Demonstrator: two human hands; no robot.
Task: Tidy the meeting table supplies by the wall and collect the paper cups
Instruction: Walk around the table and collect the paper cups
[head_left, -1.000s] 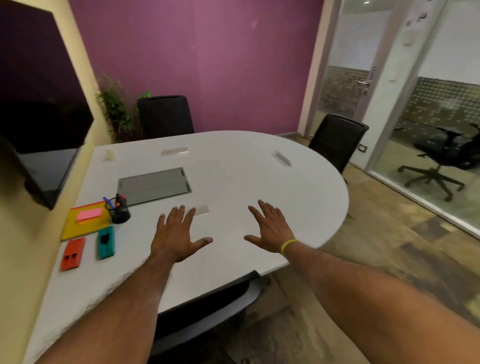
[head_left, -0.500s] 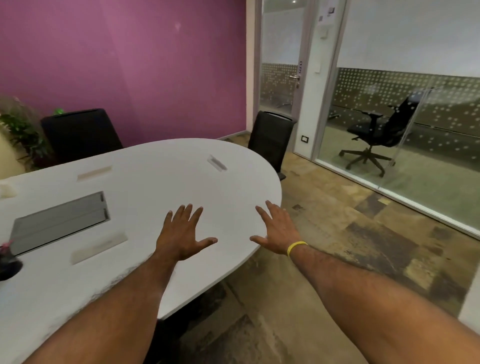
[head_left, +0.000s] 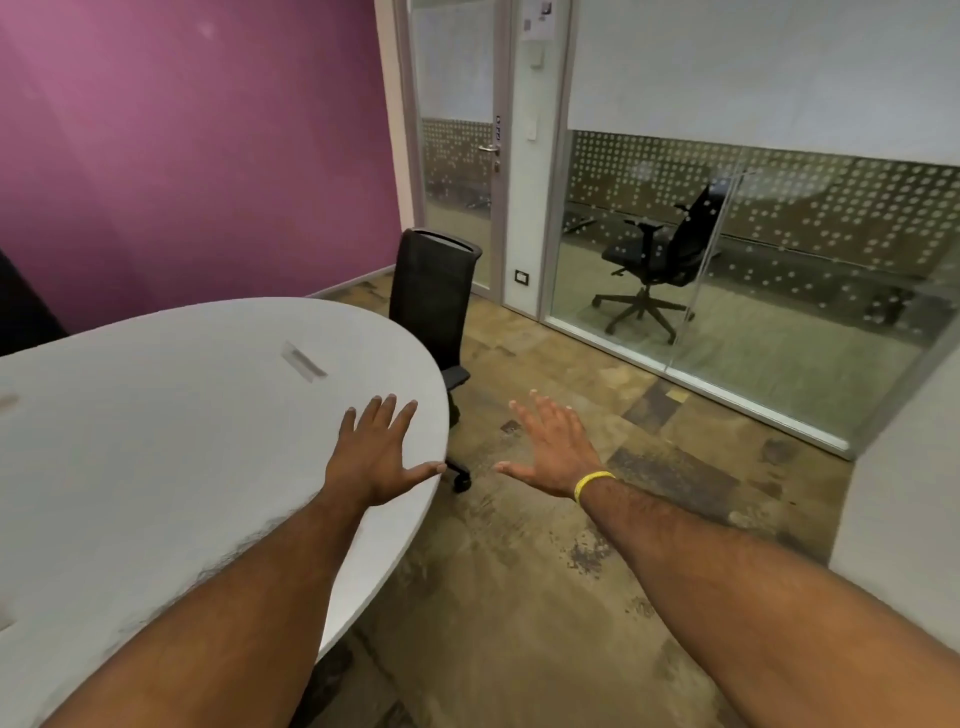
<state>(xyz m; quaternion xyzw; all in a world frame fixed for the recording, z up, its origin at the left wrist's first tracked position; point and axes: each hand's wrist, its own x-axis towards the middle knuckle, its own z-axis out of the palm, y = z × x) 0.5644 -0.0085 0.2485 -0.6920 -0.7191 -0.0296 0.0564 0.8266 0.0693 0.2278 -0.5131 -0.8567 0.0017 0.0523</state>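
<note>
The rounded end of the white meeting table (head_left: 156, 467) fills the left of the view. My left hand (head_left: 376, 454) is stretched out flat above the table's right edge, fingers spread, holding nothing. My right hand (head_left: 553, 449), with a yellow band at the wrist, is spread open over the floor to the right of the table, also holding nothing. No paper cups or desk supplies are in view. A small flat cover plate (head_left: 304, 361) lies in the tabletop ahead of my left hand.
A black office chair (head_left: 434, 306) stands at the table's far right end. Behind it are a glass door (head_left: 457, 156) and a glass partition (head_left: 753, 249) with another chair (head_left: 660, 260) beyond. The purple wall (head_left: 182, 156) backs the table. Patterned floor spreads right.
The view has swung to the right. The pen holder, folders, staplers and metal cable hatch have left the frame. My right hand now hangs over the floor instead of the table.
</note>
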